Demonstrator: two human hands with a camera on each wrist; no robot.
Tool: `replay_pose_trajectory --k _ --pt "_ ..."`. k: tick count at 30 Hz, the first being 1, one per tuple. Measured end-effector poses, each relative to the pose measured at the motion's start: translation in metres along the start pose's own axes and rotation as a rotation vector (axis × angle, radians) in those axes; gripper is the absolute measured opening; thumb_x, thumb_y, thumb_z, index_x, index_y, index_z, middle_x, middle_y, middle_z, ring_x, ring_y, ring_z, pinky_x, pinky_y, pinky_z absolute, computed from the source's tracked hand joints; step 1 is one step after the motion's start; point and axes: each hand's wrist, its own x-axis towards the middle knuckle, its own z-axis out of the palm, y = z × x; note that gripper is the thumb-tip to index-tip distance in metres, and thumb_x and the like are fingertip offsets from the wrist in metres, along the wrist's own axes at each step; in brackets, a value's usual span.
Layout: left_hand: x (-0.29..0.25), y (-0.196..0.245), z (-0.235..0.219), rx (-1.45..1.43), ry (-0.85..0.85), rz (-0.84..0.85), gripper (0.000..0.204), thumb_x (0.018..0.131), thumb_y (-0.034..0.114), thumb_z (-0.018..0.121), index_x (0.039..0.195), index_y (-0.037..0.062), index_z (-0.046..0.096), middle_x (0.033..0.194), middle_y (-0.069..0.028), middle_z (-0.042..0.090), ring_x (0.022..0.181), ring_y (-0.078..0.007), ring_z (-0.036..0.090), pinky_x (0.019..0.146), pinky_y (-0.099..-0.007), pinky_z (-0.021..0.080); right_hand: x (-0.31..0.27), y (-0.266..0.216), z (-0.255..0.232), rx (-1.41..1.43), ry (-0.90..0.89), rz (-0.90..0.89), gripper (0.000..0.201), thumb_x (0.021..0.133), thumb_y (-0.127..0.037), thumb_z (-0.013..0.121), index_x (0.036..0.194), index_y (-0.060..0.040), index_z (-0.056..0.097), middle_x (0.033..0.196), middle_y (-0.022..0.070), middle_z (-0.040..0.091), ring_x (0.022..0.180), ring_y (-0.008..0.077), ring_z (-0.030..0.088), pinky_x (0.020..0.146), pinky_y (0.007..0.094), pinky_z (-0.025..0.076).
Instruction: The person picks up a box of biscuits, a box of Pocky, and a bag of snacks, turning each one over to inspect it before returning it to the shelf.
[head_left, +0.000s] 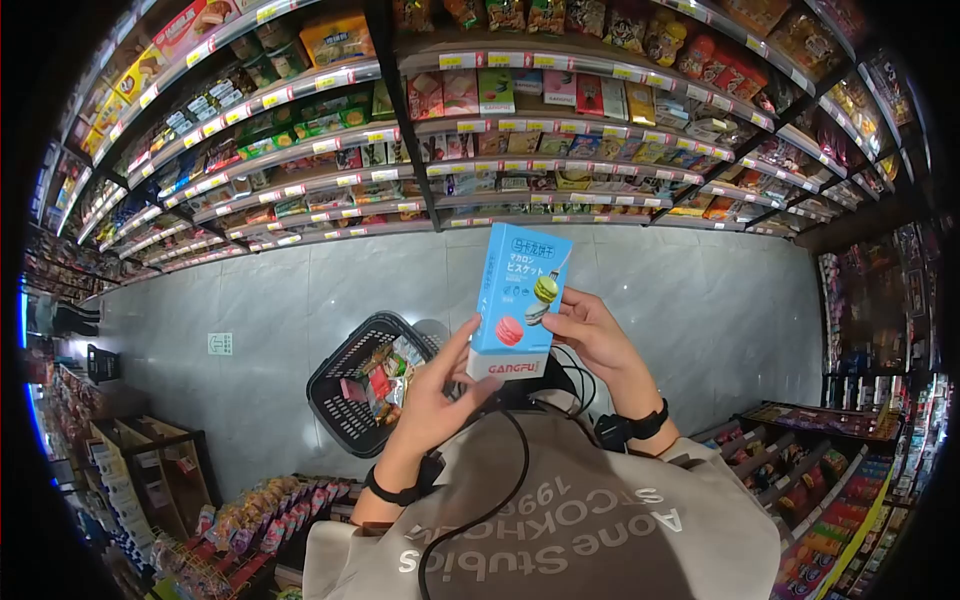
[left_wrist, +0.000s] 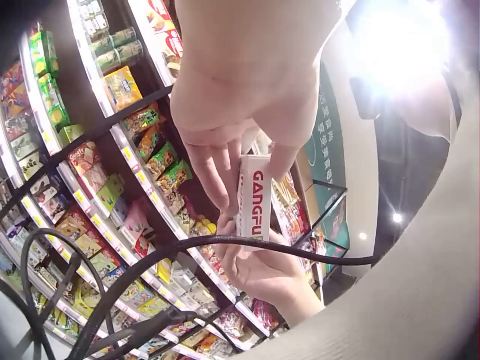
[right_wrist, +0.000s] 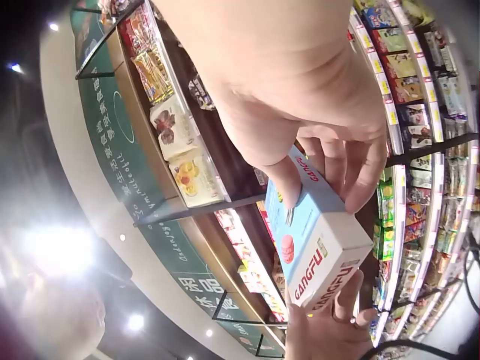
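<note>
A light blue biscuit box [head_left: 522, 290] with a white end marked GANGFU and pictures of macarons is held up before the chest, its front facing the head camera. My left hand [head_left: 440, 392] grips its lower left side, thumb on the white front and fingers along the edge. On the right edge, my right hand [head_left: 592, 335] pinches the box with the thumb on the front and the fingers behind. The right wrist view shows the right hand [right_wrist: 315, 112] bent round the blue part. In the left wrist view the left hand [left_wrist: 240, 127] spans the white end [left_wrist: 255, 196].
A black shopping basket [head_left: 345, 425] with several snack packets stands on the grey tiled floor [head_left: 270, 300] to the left. Long shelves [head_left: 540, 128] of packaged snacks run across the front. Black cables [head_left: 505, 470] hang by the shirt. More snack racks [head_left: 820, 480] stand near on the right.
</note>
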Motion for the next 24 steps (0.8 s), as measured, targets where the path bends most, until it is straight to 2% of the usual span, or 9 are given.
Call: replay_pose_trajectory --k 3,7,8,11,12,16,20,23,24 --pt "0.020 0.000 0.002 0.119 -0.075 -0.014 0.073 0.086 -0.003 0.070 0.151 0.0022 0.039 0.134 -0.0145 0.062 0.117 -0.0195 0.061 0.095 -0.0309 0.050 0.014 -0.007 -0.030 -0.024 0.023 -0.013 0.039 0.093 -0.010 0.069 0.129 -0.0012 0.060 0.118 0.0070 0.070 0.104 0.0142 0.067 0.090 0.0291 0.053" --pt "0.052 0.003 0.000 0.264 0.016 0.094 0.059 0.089 0.002 0.068 0.145 0.0017 0.049 0.135 -0.0147 0.062 0.122 -0.0223 0.061 0.095 -0.0334 0.051 0.060 -0.028 -0.096 -0.104 0.204 -0.109 0.038 0.093 -0.011 0.069 0.128 -0.0010 0.061 0.116 0.0069 0.070 0.102 0.0154 0.067 0.088 0.0302 0.054" --pt "0.060 0.010 0.000 0.295 0.059 0.057 0.051 0.089 0.002 0.067 0.139 0.0005 0.055 0.128 -0.0143 0.067 0.117 -0.0226 0.064 0.095 -0.0340 0.051 0.079 -0.038 -0.118 -0.156 0.265 -0.133 0.037 0.093 -0.011 0.070 0.128 -0.0010 0.061 0.115 0.0066 0.070 0.101 0.0156 0.068 0.087 0.0308 0.055" --pt "0.087 0.017 0.002 0.260 0.081 -0.026 0.045 0.087 0.002 0.069 0.131 -0.0010 0.060 0.118 -0.0128 0.071 0.110 -0.0232 0.067 0.095 -0.0335 0.051 0.139 -0.058 -0.178 -0.230 0.404 -0.255 0.035 0.092 -0.013 0.071 0.124 -0.0016 0.063 0.110 0.0054 0.071 0.098 0.0159 0.068 0.082 0.0321 0.056" --pt "0.097 0.017 0.004 0.239 0.109 -0.021 0.041 0.086 0.002 0.069 0.127 -0.0021 0.062 0.112 -0.0128 0.073 0.105 -0.0243 0.069 0.094 -0.0336 0.051 0.162 -0.063 -0.200 -0.238 0.454 -0.234 0.034 0.092 -0.013 0.072 0.123 -0.0018 0.064 0.108 0.0052 0.071 0.097 0.0155 0.068 0.080 0.0316 0.057" --pt "0.128 0.024 0.004 0.399 0.094 0.007 0.038 0.088 0.009 0.071 0.125 0.0004 0.064 0.111 -0.0136 0.072 0.102 -0.0241 0.070 0.089 -0.0343 0.052 0.262 -0.071 -0.273 -0.280 0.594 -0.204 0.033 0.091 -0.013 0.073 0.121 -0.0025 0.065 0.106 0.0051 0.071 0.092 0.0137 0.069 0.076 0.0291 0.056" --pt "0.152 0.031 0.008 0.359 0.210 -0.047 0.039 0.086 0.004 0.070 0.124 -0.0012 0.064 0.110 -0.0142 0.073 0.103 -0.0232 0.069 0.091 -0.0334 0.051 0.348 -0.080 -0.305 -0.196 0.547 -0.293 0.030 0.090 -0.010 0.073 0.118 -0.0041 0.065 0.111 0.0059 0.069 0.097 0.0175 0.068 0.080 0.0334 0.057" --pt "0.158 0.028 0.012 0.328 0.323 -0.108 0.040 0.085 0.001 0.070 0.124 -0.0024 0.064 0.109 -0.0144 0.073 0.103 -0.0217 0.069 0.092 -0.0327 0.050 0.407 -0.097 -0.316 -0.198 0.565 -0.339 0.030 0.089 -0.005 0.073 0.118 -0.0016 0.066 0.104 0.0065 0.072 0.084 0.0134 0.068 0.067 0.0280 0.054" --pt "0.159 0.026 0.014 0.315 0.362 -0.126 0.039 0.084 0.000 0.070 0.123 -0.0026 0.064 0.108 -0.0144 0.073 0.102 -0.0215 0.069 0.092 -0.0326 0.050 0.428 -0.103 -0.321 -0.190 0.602 -0.314 0.027 0.088 -0.002 0.072 0.115 -0.0011 0.067 0.105 0.0076 0.071 0.084 0.0150 0.067 0.066 0.0299 0.053"
